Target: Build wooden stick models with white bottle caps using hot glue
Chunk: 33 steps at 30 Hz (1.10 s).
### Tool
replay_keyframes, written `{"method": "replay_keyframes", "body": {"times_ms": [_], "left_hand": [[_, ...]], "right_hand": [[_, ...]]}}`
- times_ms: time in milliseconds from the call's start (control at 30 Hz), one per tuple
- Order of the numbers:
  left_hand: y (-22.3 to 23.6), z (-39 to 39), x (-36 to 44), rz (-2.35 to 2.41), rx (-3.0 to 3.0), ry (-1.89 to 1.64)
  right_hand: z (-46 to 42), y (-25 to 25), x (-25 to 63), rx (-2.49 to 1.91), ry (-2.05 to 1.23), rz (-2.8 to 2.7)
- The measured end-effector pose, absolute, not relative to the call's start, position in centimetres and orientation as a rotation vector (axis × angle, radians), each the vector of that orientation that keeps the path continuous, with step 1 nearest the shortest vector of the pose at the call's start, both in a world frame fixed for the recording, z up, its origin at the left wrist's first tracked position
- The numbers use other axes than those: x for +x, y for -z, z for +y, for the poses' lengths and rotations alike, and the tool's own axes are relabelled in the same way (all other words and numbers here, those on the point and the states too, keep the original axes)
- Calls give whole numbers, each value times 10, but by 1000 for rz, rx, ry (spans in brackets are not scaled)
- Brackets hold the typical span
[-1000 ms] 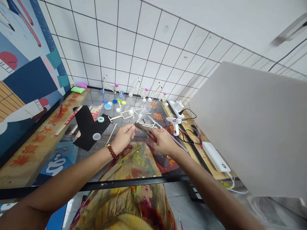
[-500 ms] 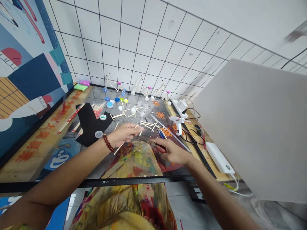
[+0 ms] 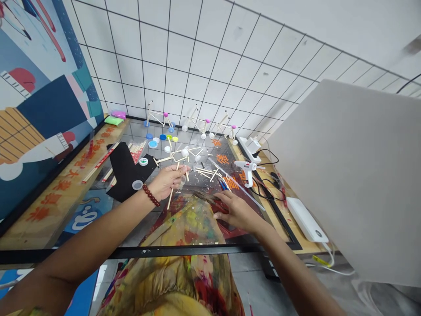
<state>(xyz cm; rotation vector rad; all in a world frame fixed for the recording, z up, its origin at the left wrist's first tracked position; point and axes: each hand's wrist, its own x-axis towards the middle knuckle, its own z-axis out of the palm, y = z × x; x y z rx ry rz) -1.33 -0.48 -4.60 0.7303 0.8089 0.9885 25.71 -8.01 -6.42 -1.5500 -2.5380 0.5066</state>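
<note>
My left hand (image 3: pixel 169 181), with a red bead bracelet on its wrist, pinches a thin wooden stick (image 3: pixel 170 199) that slants up through the fingers. A shorter wooden piece (image 3: pixel 187 175) shows at its fingertips. To the right, my right hand (image 3: pixel 235 210) has its fingers apart, low over the table beside the dark-jawed pliers (image 3: pixel 204 196). The handles of these pliers are partly hidden by that hand. Just beyond both hands lie several loose wooden sticks (image 3: pixel 205 172). A joined stick frame with white bottle caps (image 3: pixel 185 152) rests behind the left hand.
Three stick models (image 3: pixel 196 119) with caps as wheels stand along the wall. A white glue gun (image 3: pixel 246 169) and a clear glue stick (image 3: pixel 238 184) are at the right, near cables and a white power strip (image 3: pixel 304 219). Black sheet material (image 3: pixel 126 171) lies left.
My right hand has loosened from the pliers, its fingers spreading, and the pliers now lie on the table. The stick in my left hand has turned more upright.
</note>
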Motion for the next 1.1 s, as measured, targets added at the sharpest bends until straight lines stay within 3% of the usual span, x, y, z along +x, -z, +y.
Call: {"method": "replay_keyframes", "body": {"times_ms": [367, 700, 1100], "left_hand": [[53, -12, -7, 696, 725, -907], [47, -13, -8, 662, 465, -836], [64, -20, 2, 754, 546, -886]], "right_hand": [[-81, 80, 259, -1545, -220, -2494], [-84, 88, 259, -1576, -204, -2434], [-88, 82, 252, -1661, -260, -2434]]}}
